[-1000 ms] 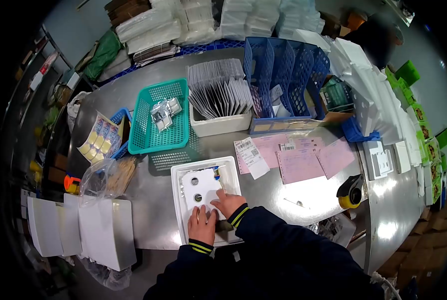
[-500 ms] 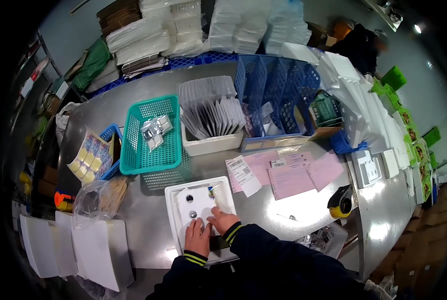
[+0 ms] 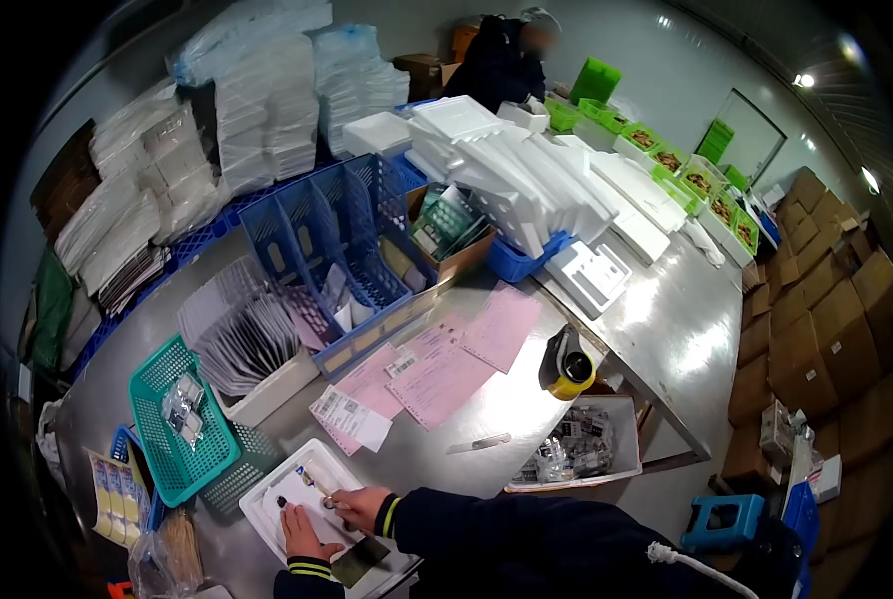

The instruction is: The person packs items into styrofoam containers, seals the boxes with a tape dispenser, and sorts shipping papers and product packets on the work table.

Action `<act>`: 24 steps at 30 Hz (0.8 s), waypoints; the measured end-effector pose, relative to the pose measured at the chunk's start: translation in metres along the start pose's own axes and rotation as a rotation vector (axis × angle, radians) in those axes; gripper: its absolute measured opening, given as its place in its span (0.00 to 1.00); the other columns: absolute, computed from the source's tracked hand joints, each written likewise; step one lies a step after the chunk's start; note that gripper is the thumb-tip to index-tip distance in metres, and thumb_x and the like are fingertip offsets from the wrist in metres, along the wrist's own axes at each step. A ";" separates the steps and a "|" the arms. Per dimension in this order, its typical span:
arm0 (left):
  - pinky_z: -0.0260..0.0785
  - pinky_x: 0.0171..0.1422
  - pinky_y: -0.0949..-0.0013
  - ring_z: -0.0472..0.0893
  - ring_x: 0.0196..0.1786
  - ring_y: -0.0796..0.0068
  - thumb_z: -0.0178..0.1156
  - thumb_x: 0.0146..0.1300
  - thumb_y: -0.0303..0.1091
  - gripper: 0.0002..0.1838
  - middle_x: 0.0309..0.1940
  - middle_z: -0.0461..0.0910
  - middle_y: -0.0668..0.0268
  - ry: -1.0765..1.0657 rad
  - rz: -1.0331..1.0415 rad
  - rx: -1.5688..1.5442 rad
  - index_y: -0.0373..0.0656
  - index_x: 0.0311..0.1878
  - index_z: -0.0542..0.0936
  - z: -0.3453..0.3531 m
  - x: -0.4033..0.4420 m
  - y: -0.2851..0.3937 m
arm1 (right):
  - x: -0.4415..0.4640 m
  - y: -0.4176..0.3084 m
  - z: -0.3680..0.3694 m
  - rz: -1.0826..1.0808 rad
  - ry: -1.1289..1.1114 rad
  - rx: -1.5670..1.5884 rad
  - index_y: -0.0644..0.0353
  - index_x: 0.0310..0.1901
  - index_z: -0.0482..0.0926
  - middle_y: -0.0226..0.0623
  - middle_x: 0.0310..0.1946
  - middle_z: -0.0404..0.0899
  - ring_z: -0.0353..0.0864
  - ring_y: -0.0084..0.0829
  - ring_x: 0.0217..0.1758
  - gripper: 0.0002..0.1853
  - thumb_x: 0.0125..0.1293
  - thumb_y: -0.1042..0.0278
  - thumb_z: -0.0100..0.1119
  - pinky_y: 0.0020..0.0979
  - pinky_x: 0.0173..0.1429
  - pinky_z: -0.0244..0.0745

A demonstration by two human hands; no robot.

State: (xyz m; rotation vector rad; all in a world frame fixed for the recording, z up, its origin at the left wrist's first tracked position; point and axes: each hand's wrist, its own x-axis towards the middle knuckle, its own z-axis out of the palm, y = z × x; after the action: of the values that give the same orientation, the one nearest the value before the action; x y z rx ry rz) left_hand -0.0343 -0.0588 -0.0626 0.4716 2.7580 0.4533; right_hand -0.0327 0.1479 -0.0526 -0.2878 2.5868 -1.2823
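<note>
A white foam box (image 3: 265,479) sits at the near edge of the metal table, with a white sheet (image 3: 285,488) with round holes inside it. My left hand (image 3: 307,534) lies on this sheet with its fingers spread. At the box's right side, my right hand (image 3: 359,507) has its fingers bent together over the sheet's edge; what they hold, if anything, is hidden. A dark flat item (image 3: 361,561) shows below my hands in the box. Beyond the box are a white label (image 3: 351,418) and pink paper slips (image 3: 442,374).
A green basket (image 3: 157,377) with small packets stands left, beside a box of grey envelopes (image 3: 242,344). Blue file racks (image 3: 332,250), foam lids (image 3: 506,170) and a tape dispenser (image 3: 568,364) lie beyond. A bin of packets (image 3: 581,444) is at right. A co-worker (image 3: 496,62) stands behind.
The view has swung to the right, bringing the packet bin, cartons and co-worker further in. My hands remain on the sheet in the box.
</note>
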 end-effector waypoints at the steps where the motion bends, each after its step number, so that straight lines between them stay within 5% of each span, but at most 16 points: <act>1: 0.46 0.69 0.55 0.48 0.66 0.43 0.77 0.19 0.45 0.62 0.62 0.50 0.43 -0.023 -0.012 0.007 0.34 0.62 0.54 -0.001 0.002 0.001 | -0.009 0.009 -0.022 -0.032 0.085 0.009 0.52 0.41 0.70 0.45 0.24 0.77 0.77 0.48 0.30 0.11 0.57 0.60 0.51 0.43 0.33 0.71; 3: 0.45 0.69 0.53 0.49 0.65 0.42 0.77 0.18 0.48 0.64 0.63 0.48 0.41 -0.114 -0.055 0.050 0.38 0.63 0.53 -0.004 0.009 0.003 | -0.022 0.046 -0.058 -0.099 0.397 0.071 0.54 0.35 0.74 0.43 0.23 0.77 0.77 0.46 0.28 0.08 0.57 0.62 0.51 0.40 0.32 0.72; 7: 0.46 0.68 0.53 0.50 0.65 0.41 0.77 0.17 0.50 0.64 0.62 0.49 0.40 -0.120 -0.062 0.083 0.36 0.62 0.55 0.001 0.013 -0.003 | -0.075 0.082 -0.205 0.211 0.859 -0.003 0.59 0.31 0.77 0.42 0.19 0.75 0.76 0.40 0.21 0.07 0.56 0.65 0.56 0.32 0.27 0.70; 9: 0.46 0.68 0.53 0.52 0.65 0.45 0.70 0.38 0.44 0.52 0.61 0.55 0.46 -0.118 0.109 0.228 0.37 0.65 0.53 0.006 0.014 -0.015 | -0.089 0.129 -0.278 0.228 1.186 -0.110 0.60 0.29 0.77 0.41 0.17 0.75 0.77 0.34 0.20 0.09 0.56 0.62 0.57 0.30 0.26 0.70; 12: 0.43 0.70 0.54 0.49 0.66 0.44 0.75 0.25 0.46 0.62 0.62 0.51 0.41 -0.166 0.033 0.204 0.39 0.66 0.51 0.019 0.020 -0.039 | -0.110 0.164 -0.409 0.304 1.503 -0.176 0.61 0.25 0.77 0.40 0.17 0.75 0.76 0.32 0.21 0.13 0.54 0.58 0.60 0.29 0.28 0.70; 13: 0.43 0.70 0.54 0.49 0.67 0.45 0.75 0.23 0.46 0.63 0.63 0.50 0.41 -0.190 0.029 0.234 0.39 0.66 0.50 0.020 0.023 -0.049 | -0.110 0.186 -0.450 0.334 1.583 -0.148 0.60 0.30 0.78 0.40 0.22 0.78 0.78 0.35 0.27 0.14 0.52 0.57 0.62 0.32 0.35 0.71; 15: 0.44 0.70 0.56 0.48 0.67 0.46 0.76 0.20 0.46 0.65 0.64 0.48 0.41 -0.181 -0.014 0.172 0.40 0.66 0.50 0.030 0.021 -0.056 | -0.109 0.238 -0.520 0.272 1.610 -0.666 0.59 0.44 0.75 0.43 0.37 0.78 0.77 0.39 0.42 0.20 0.51 0.57 0.62 0.38 0.49 0.68; 17: 0.45 0.70 0.57 0.48 0.68 0.46 0.76 0.19 0.46 0.65 0.64 0.48 0.42 -0.191 -0.054 0.187 0.41 0.66 0.51 0.020 0.019 -0.045 | -0.100 0.255 -0.565 0.392 1.526 -0.757 0.59 0.57 0.64 0.46 0.50 0.71 0.69 0.45 0.53 0.31 0.51 0.58 0.60 0.41 0.59 0.60; 20: 0.46 0.70 0.59 0.48 0.68 0.48 0.77 0.18 0.46 0.65 0.65 0.48 0.44 -0.126 -0.073 0.151 0.42 0.65 0.52 0.024 0.007 -0.047 | -0.083 0.264 -0.608 0.722 1.176 -0.660 0.58 0.63 0.56 0.48 0.52 0.70 0.69 0.46 0.54 0.38 0.50 0.60 0.59 0.40 0.61 0.61; 24: 0.48 0.69 0.56 0.55 0.65 0.49 0.75 0.22 0.44 0.59 0.59 0.59 0.45 -0.009 0.053 0.164 0.42 0.63 0.55 0.024 0.019 -0.038 | -0.080 0.285 -0.645 0.517 1.141 -0.557 0.52 0.51 0.72 0.47 0.43 0.76 0.74 0.45 0.48 0.30 0.43 0.57 0.66 0.37 0.53 0.70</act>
State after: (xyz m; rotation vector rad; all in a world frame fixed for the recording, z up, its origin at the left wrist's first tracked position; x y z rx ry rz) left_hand -0.0528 -0.0797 -0.1022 0.5848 2.7916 0.2374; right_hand -0.1692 0.8258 0.1071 1.3126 3.4609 -0.5292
